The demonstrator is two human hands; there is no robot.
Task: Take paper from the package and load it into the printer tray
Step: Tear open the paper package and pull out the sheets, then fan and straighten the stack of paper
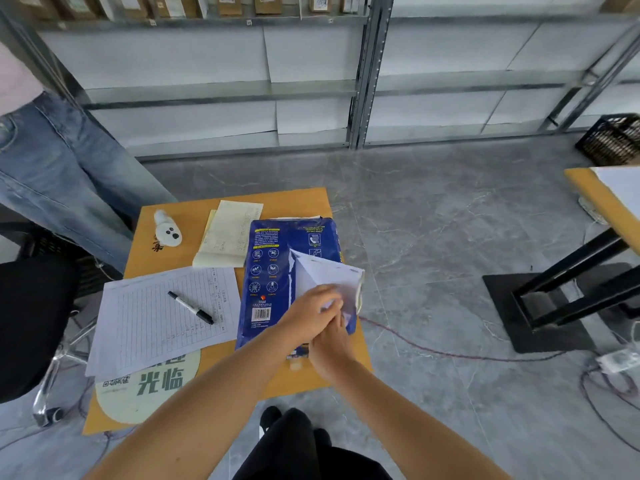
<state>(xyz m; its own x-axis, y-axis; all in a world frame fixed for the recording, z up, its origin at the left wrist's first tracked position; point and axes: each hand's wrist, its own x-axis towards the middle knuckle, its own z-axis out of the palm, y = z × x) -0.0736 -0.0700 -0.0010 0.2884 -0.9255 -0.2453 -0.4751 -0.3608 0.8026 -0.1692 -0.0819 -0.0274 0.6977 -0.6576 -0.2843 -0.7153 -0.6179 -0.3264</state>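
Observation:
A blue paper package [273, 271] lies on a small wooden table [298, 199], its wrapper torn along the right side. A white flap of torn wrapper [325, 271] stands lifted above it. My left hand [311, 311] grips the lower edge of that flap. My right hand [332, 344] is just below and under the left, fingers tucked at the package's near right corner; what they hold is hidden. No printer tray is in view.
On the table lie a lined form [156, 317] with a black marker [191, 307], a yellowish notepad [228, 233] and a small white device [167, 230]. A person in jeans [52, 174] stands at left beside a black chair [31, 323]. Cables [450, 353] cross the floor; another table [595, 199] is right.

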